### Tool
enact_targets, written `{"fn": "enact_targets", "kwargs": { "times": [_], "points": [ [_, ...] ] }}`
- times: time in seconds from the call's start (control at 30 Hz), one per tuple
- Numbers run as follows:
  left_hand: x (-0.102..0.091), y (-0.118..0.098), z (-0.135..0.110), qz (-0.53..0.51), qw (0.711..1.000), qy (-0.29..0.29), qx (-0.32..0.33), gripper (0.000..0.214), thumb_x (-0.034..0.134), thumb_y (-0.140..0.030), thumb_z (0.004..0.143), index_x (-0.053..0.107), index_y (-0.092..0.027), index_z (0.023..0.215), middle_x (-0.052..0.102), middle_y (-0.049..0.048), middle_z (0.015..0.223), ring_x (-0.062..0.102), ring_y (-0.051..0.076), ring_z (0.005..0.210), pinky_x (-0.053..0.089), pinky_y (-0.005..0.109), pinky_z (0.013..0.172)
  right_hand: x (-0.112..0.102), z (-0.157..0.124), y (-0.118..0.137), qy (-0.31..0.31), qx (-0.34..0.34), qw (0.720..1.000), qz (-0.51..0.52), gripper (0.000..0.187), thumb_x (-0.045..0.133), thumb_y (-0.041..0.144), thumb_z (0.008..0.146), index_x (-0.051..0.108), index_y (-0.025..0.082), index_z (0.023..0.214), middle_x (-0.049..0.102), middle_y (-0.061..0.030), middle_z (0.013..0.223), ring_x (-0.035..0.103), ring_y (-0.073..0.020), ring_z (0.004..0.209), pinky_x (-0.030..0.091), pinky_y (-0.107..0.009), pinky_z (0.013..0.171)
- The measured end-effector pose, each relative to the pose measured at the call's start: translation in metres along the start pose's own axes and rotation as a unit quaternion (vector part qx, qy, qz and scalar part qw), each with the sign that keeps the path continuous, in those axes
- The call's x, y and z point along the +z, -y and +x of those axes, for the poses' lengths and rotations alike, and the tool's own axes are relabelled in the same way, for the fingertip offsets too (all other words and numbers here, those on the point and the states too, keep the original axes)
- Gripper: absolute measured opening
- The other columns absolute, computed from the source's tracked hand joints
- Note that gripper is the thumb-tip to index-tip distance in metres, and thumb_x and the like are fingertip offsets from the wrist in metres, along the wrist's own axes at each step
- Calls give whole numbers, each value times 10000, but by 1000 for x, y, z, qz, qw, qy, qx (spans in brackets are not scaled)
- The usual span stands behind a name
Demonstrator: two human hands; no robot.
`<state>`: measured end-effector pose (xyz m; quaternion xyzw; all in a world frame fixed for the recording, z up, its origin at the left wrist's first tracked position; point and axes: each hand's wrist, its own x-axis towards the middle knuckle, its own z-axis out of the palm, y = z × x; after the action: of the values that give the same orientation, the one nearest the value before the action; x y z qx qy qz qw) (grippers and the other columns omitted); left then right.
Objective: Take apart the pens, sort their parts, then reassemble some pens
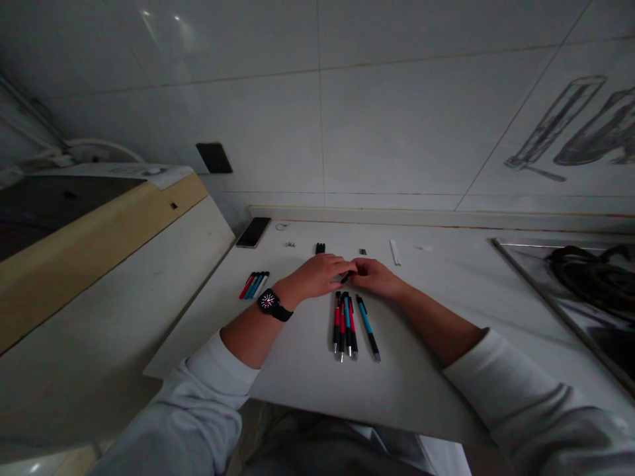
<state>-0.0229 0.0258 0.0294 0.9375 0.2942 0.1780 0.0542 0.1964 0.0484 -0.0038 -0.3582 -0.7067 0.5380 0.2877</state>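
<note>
My left hand [321, 275], with a black watch on the wrist, and my right hand [376, 276] meet over the counter. Their fingertips close around a small black pen part [346, 277], mostly hidden by the fingers. Just below them lies a group of red-and-black and blue-and-black pens [342, 324], with one blue-and-black pen [368, 328] set apart on the right. Several red, blue and white pen barrels with black ends [254, 285] lie left of my left wrist. Beyond my hands are black grips [320, 248], small dark pieces [363, 251] and thin white sticks [395, 252].
At the back left are a phone [253, 232], a ring [281, 227] and tiny metal pieces [290, 244]. A gas stove [570, 291] borders the counter [421, 370] on the right. A large white-sided box-like unit [129, 284] stands at the left. A tiled wall rises behind.
</note>
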Motion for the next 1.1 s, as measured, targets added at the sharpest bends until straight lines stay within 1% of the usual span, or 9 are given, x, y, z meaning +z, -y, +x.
{"fn": "enact_targets", "kwargs": {
  "times": [0.1, 0.2, 0.33, 0.4, 0.47, 0.57, 0.63, 0.8, 1.1],
  "points": [
    [-1, 2, -1, -21, 999, -37, -16, 407, 762, -205, 837, 606, -237, 1211, 668, 70, 1137, 629, 241, 1069, 514, 401, 960, 3, 0, -1, -17, -5, 1000, 24, 295, 701, 383, 705, 628, 167, 893, 630, 8, 806, 557, -152, 738, 432, -280, 710],
    [-8, 14, -1, -41, 988, -141, -56, 429, 819, -245, 796, 606, -227, 1168, 635, 81, 1169, 604, 251, 1131, 513, 419, 998, 6, 0, 2, -48, 1, 997, 54, 378, 676, 485, 787, 644, 167, 989, 595, 20, 777, 514, -135, 680, 414, -280, 671],
    [-16, 45, 4, -59, 936, -317, -145, 466, 820, -248, 803, 594, -233, 1211, 613, 90, 1215, 598, 239, 1162, 524, 416, 992, 7, -1, 6, -60, 27, 995, 76, 464, 649, 592, 827, 660, 176, 1031, 583, 14, 749, 523, -149, 682, 435, -302, 685],
    [-11, 58, 8, -75, 918, -349, -173, 454, 802, -248, 820, 590, -237, 1222, 610, 92, 1222, 607, 233, 1163, 534, 414, 980, 7, -1, 7, -56, 34, 995, 77, 469, 664, 606, 813, 659, 179, 1006, 585, 11, 745, 529, -153, 685, 440, -309, 687],
    [0, 69, 11, -76, 928, -323, -171, 447, 804, -237, 812, 605, -231, 1212, 615, 95, 1229, 602, 238, 1193, 509, 442, 1039, 7, 0, 6, -53, 31, 995, 75, 461, 670, 606, 807, 653, 184, 993, 586, 11, 744, 529, -153, 683, 441, -311, 688],
    [20, 80, 10, -71, 956, -239, -152, 443, 821, -210, 780, 633, -207, 1181, 605, 109, 1272, 580, 252, 1247, 463, 460, 1117, 7, 0, 4, -52, 26, 996, 69, 450, 665, 602, 811, 644, 187, 986, 585, 14, 743, 529, -149, 681, 443, -309, 695],
    [30, 88, 7, -74, 962, -205, -165, 428, 812, -212, 784, 642, -192, 1176, 590, 119, 1306, 563, 255, 1277, 444, 457, 1143, 7, 1, 2, -51, 25, 996, 62, 450, 664, 597, 812, 641, 185, 990, 583, 16, 743, 530, -147, 681, 439, -304, 692],
    [39, 99, 4, -80, 960, -175, -205, 394, 772, -219, 809, 641, -165, 1177, 583, 135, 1325, 539, 255, 1309, 417, 455, 1170, 7, 1, 1, -48, 25, 998, 40, 447, 652, 587, 814, 643, 181, 1002, 575, 21, 731, 531, -148, 677, 441, -300, 686],
    [43, 102, 4, -70, 962, -136, -226, 346, 757, -239, 791, 646, -171, 1113, 636, 115, 1194, 598, 252, 1186, 475, 439, 1097, 6, 2, -1, -46, 24, 998, 35, 428, 657, 538, 803, 645, 173, 1026, 573, 28, 724, 525, -137, 666, 424, -283, 669]
  ]
}}
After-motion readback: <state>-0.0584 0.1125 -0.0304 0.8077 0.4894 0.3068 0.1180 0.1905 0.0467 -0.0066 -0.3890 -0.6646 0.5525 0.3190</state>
